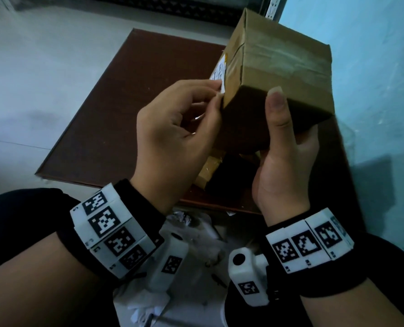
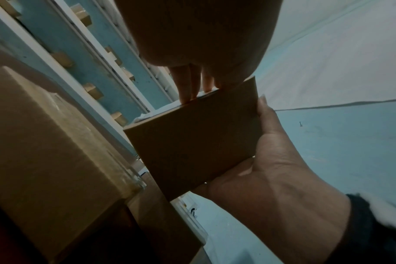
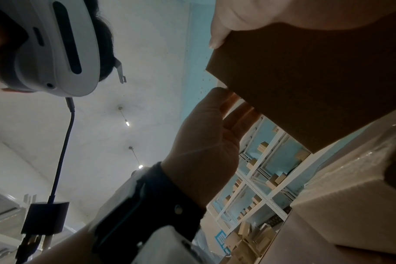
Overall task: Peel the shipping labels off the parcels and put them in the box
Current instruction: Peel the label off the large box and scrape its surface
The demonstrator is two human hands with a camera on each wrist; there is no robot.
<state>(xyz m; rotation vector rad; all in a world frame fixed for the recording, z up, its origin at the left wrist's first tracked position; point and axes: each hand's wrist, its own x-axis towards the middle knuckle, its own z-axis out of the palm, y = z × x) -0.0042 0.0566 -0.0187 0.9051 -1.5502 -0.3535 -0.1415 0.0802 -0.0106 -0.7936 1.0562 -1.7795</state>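
Note:
A brown taped cardboard parcel (image 1: 278,74) is held up in front of me. My right hand (image 1: 281,138) grips it from below, thumb up on the near face. A white shipping label (image 1: 219,69) sits on the parcel's left face. My left hand (image 1: 216,93) pinches the label's lower corner between thumb and fingertips. In the left wrist view the parcel (image 2: 192,139) shows its plain underside, with the left fingertips (image 2: 188,89) at its far edge. In the right wrist view the parcel (image 3: 305,80) hides the label.
A dark brown board (image 1: 125,102) lies on the pale floor. Another taped parcel (image 1: 208,171) rests on it under my hands. Crumpled white paper (image 1: 191,232) lies near my wrists. A turquoise wall (image 1: 373,90) stands at the right; a larger carton (image 2: 45,142) and shelving (image 3: 260,178) are nearby.

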